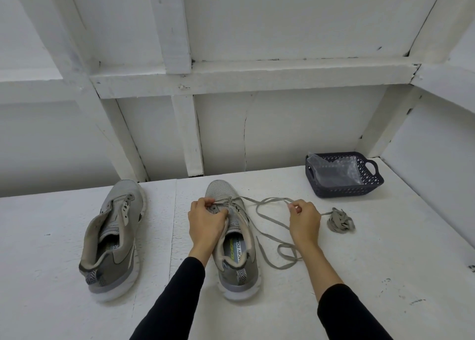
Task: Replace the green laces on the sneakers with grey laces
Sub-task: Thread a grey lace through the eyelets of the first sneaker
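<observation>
White table [64,314] (sneakers [113,236], basket [344,188]).

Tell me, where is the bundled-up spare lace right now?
In the head view, the bundled lace lies on the white table to the right, just beyond the right hand and in front of the dark basket.

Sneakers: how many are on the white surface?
2. One sneaker lies at the left, unlaced. The other sneaker is in the middle, under the left hand. None seems hidden.
</observation>
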